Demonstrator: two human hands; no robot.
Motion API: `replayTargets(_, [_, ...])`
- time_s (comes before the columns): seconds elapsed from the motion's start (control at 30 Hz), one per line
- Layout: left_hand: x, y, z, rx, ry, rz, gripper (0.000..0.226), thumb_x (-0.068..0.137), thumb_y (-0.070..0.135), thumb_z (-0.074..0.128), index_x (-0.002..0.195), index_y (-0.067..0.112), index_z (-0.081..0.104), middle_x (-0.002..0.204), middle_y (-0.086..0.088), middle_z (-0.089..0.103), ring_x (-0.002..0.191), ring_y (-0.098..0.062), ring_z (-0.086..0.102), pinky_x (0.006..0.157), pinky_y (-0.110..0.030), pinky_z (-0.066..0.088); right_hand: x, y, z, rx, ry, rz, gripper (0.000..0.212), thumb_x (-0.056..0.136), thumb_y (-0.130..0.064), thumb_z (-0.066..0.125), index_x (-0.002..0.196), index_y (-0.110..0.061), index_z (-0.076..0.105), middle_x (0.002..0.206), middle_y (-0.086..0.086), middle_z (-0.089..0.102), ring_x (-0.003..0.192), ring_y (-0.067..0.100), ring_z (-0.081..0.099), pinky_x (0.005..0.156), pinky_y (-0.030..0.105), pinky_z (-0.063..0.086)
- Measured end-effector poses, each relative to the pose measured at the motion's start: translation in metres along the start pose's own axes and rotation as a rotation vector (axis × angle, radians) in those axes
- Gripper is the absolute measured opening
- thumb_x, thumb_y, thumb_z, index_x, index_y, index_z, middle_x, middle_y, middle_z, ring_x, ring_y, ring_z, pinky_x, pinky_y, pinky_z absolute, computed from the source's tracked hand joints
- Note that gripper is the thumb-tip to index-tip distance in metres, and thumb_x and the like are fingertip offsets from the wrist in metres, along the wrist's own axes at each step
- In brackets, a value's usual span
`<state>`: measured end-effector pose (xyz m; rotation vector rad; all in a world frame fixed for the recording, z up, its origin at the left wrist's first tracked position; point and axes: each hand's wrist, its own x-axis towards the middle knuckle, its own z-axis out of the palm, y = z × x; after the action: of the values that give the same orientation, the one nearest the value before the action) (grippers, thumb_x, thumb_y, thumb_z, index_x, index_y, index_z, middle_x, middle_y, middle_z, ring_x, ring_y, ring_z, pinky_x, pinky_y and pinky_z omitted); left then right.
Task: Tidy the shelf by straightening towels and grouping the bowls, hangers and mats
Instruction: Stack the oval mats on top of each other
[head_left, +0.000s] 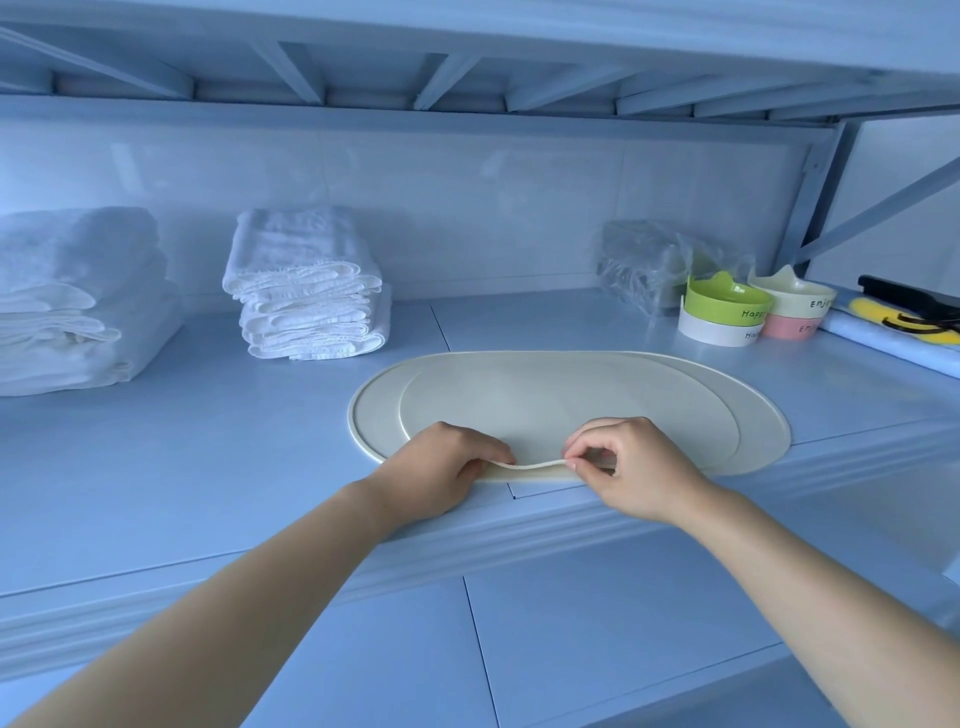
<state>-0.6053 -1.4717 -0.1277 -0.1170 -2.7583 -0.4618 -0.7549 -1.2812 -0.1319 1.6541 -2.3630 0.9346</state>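
Nearest, at the front lip of the shelf (208, 441): left hand (441, 470) and right hand (641, 475) side by side, each pinching the front edge of the upper mat (566, 405) between thumb and curled fingers, that edge raised in a shallow wave between them. Beneath it, a larger oval mat (761, 421) with a raised rim, lying flat.

Farther back on the left, well apart from the mats: left towel stack (78, 301) and middle towel stack (306, 291), white and folded.

Back right, near the mats: green bowl (727, 304) on white bowl (719, 330), cream bowl (789, 296) on pink bowl (792, 325). Legible: "Happ" on the green, "Enj" on the cream; lower lettering cut off.

Behind the bowls, a clear plastic bundle (644, 260). Far right, black and yellow hangers (904, 299) on a pale cloth (883, 340).
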Motion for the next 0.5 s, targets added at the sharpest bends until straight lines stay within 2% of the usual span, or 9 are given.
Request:
replayTargets(0.1, [0.001, 0.001, -0.002, -0.058, -0.018, 0.003, 0.037, 0.085, -0.008, 0.047, 0.105, 0.013, 0.07, 0.111, -0.002, 0.068, 0.101, -0.013, 0.055, 0.091, -0.02, 0.04, 0.002, -0.003, -0.001, 0.057, -0.037, 0.027, 0.007, 0.079, -0.021, 0.071, 0.074, -0.017, 0.072, 0.087, -0.011, 0.069, 0.084, 0.001, 0.062, 0.078, 0.017, 0.047])
replayTargets(0.2, [-0.004, -0.004, -0.006, -0.086, -0.059, -0.016, 0.038, 0.086, -0.004, 0.05, 0.113, 0.016, 0.068, 0.12, 0.004, 0.064, 0.108, -0.005, 0.051, 0.092, -0.007, 0.035, 0.007, -0.004, 0.001, 0.067, -0.038, 0.053, 0.008, 0.08, -0.028, 0.071, 0.08, -0.021, 0.072, 0.091, -0.012, 0.068, 0.089, 0.0, 0.061, 0.077, 0.011, 0.042])
replayTargets(0.33, [-0.012, -0.018, -0.015, -0.078, -0.072, -0.111, 0.025, 0.088, 0.018, 0.062, 0.113, 0.022, 0.068, 0.123, 0.009, 0.059, 0.112, -0.004, 0.053, 0.088, 0.0, 0.033, 0.014, -0.013, 0.013, 0.047, -0.035, 0.025, 0.008, 0.08, -0.026, 0.071, 0.084, -0.018, 0.072, 0.094, -0.008, 0.068, 0.092, 0.005, 0.061, 0.087, 0.02, 0.045])
replayTargets(0.43, [-0.019, -0.031, -0.026, -0.009, -0.079, -0.175, 0.03, 0.083, 0.036, 0.067, 0.111, 0.026, 0.068, 0.124, 0.011, 0.057, 0.114, -0.003, 0.051, 0.091, -0.001, 0.029, 0.02, -0.02, 0.022, 0.046, -0.05, 0.016, 0.007, 0.081, -0.023, 0.07, 0.084, -0.017, 0.072, 0.096, -0.007, 0.068, 0.093, 0.008, 0.061, 0.089, 0.024, 0.045])
replayTargets(0.5, [-0.026, -0.04, -0.033, 0.014, -0.091, -0.212, 0.033, 0.079, 0.044, 0.069, 0.109, 0.031, 0.067, 0.122, 0.015, 0.057, 0.112, 0.0, 0.051, 0.085, 0.003, 0.03, 0.025, -0.022, 0.026, 0.038, -0.064, 0.019, 0.008, 0.082, -0.023, 0.069, 0.086, -0.017, 0.072, 0.097, -0.007, 0.067, 0.095, 0.008, 0.06, 0.091, 0.025, 0.044])
